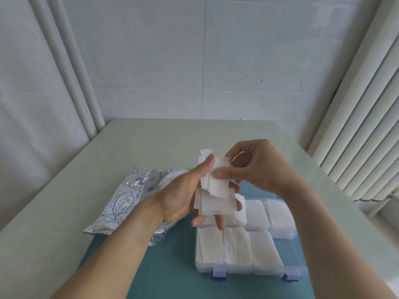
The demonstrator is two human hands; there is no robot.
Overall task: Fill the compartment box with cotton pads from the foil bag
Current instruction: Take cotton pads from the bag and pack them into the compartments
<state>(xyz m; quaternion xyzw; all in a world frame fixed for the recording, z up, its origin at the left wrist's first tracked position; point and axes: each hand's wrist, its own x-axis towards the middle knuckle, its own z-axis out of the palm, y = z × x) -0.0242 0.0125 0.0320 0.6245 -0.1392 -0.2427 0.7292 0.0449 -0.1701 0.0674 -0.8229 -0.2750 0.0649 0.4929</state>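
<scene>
left hand (181, 197) fingers curl round fanned stack of thin white square cotton pads (216, 190); right hand (254, 167) pinches top pad; clear plastic compartment box (246, 270) far row partly hidden.

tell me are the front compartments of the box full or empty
Full: the three front compartments of the compartment box each hold a stack of white cotton pads up to about the rim.
</scene>
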